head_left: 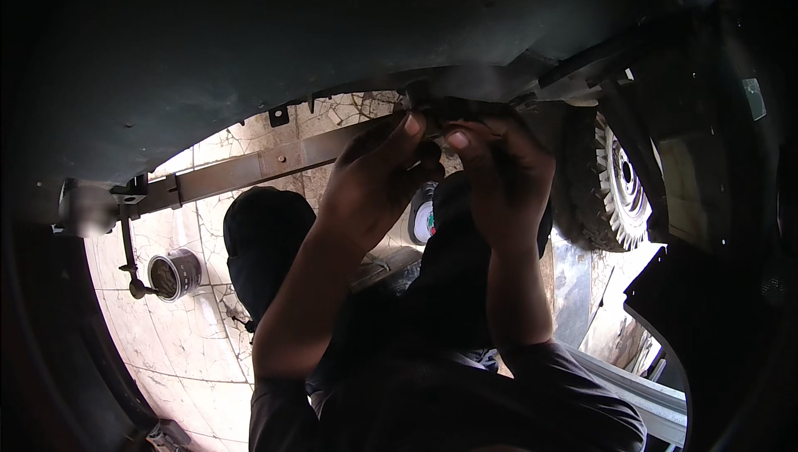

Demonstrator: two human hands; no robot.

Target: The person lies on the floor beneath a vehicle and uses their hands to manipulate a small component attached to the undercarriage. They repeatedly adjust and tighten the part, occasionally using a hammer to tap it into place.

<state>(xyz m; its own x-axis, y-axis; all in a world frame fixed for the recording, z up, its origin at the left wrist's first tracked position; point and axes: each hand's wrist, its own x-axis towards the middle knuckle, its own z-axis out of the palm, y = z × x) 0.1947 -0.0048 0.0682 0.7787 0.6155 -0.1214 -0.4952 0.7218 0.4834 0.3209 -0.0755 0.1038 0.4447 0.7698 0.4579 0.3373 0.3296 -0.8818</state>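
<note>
Both of my hands are raised close together beneath a dark curved panel (332, 36). The fingers of my left hand (370, 178) are bent inward and closed, its thumb pointing up at a dark part (420, 95) under the panel's edge. Beside it, my right hand (511, 174) is also closed, with the thumb pressed toward the curled fingers. Shadow hides whatever lies between the fingertips of either hand. Behind my left hand runs a long flat metal bar (266, 164) with a bolt in it.
A wheel (628, 174) with a chunky tyre stands at the right. An open can (174, 276) rests on the cracked tile floor (154, 327) at the left, next to a hanging metal rod (130, 248). My dark-clothed knees (266, 232) are below the bar.
</note>
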